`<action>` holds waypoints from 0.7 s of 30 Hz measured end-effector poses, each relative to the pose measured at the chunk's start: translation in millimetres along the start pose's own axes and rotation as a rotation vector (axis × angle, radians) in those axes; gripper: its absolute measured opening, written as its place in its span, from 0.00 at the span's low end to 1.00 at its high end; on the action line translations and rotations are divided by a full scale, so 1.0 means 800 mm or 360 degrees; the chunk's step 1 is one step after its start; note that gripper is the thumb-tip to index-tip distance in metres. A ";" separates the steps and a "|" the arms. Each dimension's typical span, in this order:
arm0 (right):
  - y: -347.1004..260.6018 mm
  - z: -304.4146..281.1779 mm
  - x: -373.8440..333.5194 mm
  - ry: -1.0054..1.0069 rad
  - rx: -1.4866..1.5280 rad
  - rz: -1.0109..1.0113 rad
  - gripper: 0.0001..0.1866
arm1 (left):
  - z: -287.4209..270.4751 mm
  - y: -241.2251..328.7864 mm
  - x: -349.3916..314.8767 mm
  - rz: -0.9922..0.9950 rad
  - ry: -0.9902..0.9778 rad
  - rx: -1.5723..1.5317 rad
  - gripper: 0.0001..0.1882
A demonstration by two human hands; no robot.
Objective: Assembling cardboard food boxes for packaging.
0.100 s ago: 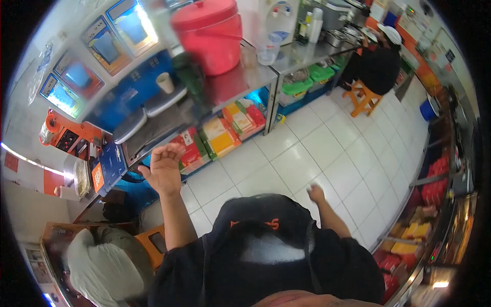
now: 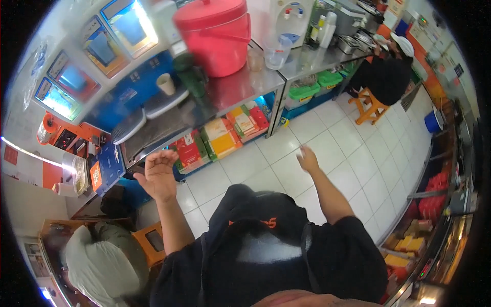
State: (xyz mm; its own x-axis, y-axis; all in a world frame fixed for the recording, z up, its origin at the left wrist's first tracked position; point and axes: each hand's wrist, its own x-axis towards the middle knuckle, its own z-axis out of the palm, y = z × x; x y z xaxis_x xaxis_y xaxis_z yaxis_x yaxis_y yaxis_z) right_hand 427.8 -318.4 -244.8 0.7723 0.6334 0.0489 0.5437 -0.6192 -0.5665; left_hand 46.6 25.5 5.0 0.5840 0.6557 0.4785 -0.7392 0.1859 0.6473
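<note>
Left hand (image 2: 159,178): raised, empty, thumb spread from fingers. Right hand (image 2: 308,159): raised over floor tiles (image 2: 353,176), finger spread unclear, nothing visibly held. Step, apparently: hands free; any grasp calls for further reach. Red carton (image 2: 191,153): shelved under steel counter (image 2: 263,82), nearest left hand. Red bucket (image 2: 217,48): on counter, beyond.

From here, the right hand (image 2: 308,160) at three o'clock is too soft to tell its fingers (image 2: 304,152) apart. At eleven, a dark green thing (image 2: 189,77) blurs past naming. Near twelve, the upper edge clips the red bucket (image 2: 215,48); toward two, the seated person (image 2: 387,82)'s work is too small to read.
</note>
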 end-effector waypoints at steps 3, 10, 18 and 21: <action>-0.113 -0.024 0.206 0.0261 0.0277 -0.0540 0.27 | -0.020 -0.025 0.044 0.0043 0.0162 0.0266 0.41; -0.256 0.004 0.466 0.0323 -0.0232 -0.0543 0.28 | -0.057 -0.135 0.193 0.0035 0.0227 0.0267 0.37; -0.203 0.004 0.531 0.0009 -0.0530 -0.0688 0.11 | -0.046 -0.242 0.341 -0.0107 -0.0020 0.0657 0.24; -0.224 -0.050 0.502 -0.0178 -0.0393 -0.1346 0.08 | -0.036 -0.262 0.352 -0.0264 -0.0267 0.1476 0.19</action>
State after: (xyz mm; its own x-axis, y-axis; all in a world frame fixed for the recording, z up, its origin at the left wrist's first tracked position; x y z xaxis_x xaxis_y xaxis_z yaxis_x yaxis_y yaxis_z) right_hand 653.8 28.6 -91.0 0.0501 0.9579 0.2827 0.9831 0.0026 -0.1829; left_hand 356.7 192.3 -12.9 0.7510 0.5466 0.3703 -0.1243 -0.4338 0.8924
